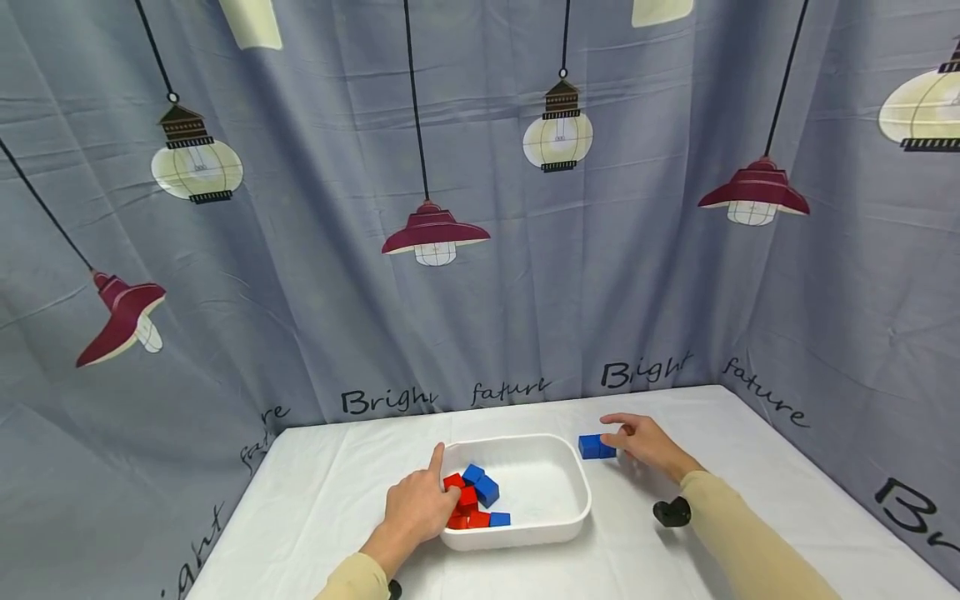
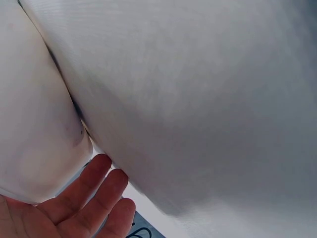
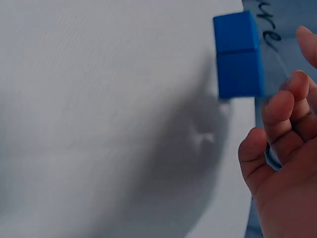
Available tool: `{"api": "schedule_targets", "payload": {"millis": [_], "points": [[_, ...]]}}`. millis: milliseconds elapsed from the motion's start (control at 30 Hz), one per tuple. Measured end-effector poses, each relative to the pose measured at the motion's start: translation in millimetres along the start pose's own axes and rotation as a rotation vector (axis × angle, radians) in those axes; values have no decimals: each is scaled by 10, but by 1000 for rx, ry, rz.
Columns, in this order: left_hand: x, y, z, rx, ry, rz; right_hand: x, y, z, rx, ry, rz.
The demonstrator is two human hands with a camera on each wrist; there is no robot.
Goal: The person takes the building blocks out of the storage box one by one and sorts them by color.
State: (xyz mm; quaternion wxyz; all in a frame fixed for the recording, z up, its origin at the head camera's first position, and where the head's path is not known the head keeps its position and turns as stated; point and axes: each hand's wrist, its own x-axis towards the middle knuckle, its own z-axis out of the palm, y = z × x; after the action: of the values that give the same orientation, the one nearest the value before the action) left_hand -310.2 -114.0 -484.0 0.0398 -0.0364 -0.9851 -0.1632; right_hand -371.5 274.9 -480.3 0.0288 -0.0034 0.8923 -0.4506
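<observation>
In the head view my left hand [image 1: 420,502] holds the left end of a white plastic tub [image 1: 531,535], thumb over the rim and index finger stretched along it. Its other fingers lie against the tub's outer wall in the left wrist view. Red blocks [image 1: 468,500] and blue blocks [image 1: 487,491] lie in the tub's left part, some hidden behind the thumb. Right of the tub, two blue blocks [image 1: 590,447] sit side by side on the table. Close by them is my right hand [image 1: 647,443], its fingers apart from the blocks [image 3: 240,74] in the right wrist view.
A white cloth covers the table [image 1: 330,475], whose far edge meets a grey-blue curtain [image 1: 495,325] printed with lamps and lettering. A dark rounded device [image 1: 672,512] is attached at the right wrist.
</observation>
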Motion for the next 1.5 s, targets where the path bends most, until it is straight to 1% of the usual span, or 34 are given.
{"api": "schedule_targets", "payload": {"millis": [100,267,500,600,700,767,833,1000,1100,1300,1433,1500], "points": [[0,14,14,0,6,9,-8,-71,2,2,-6,-44],[-14,42,35,-11,-11,11,-34,-223,43,32,-31,-110],[-94,-11,79,14,-58,-22,-97,-465,223,47,-88,-142],[-96,-19,46,8,-47,-9,-108,-656,258,49,-103,-171],[-79,-24,-15,5,-11,5,-81,-855,301,38,-119,-206],[-69,-30,-50,7,1,2,-65,-962,348,33,-146,-226],[-64,-39,-67,7,0,-10,-48,-1025,409,33,-191,-244],[-50,-40,-38,-4,-9,-18,-51,-1066,531,75,-329,-273],[-33,-25,-13,-6,-5,-10,-55,-1060,572,99,-384,-286],[-11,-4,8,7,-8,-7,-34,-1059,640,130,-474,-279],[-10,11,12,8,2,-16,-13,-1077,684,138,-507,-295],[-9,15,19,8,1,-15,-5,-1071,714,144,-513,-289]]}}
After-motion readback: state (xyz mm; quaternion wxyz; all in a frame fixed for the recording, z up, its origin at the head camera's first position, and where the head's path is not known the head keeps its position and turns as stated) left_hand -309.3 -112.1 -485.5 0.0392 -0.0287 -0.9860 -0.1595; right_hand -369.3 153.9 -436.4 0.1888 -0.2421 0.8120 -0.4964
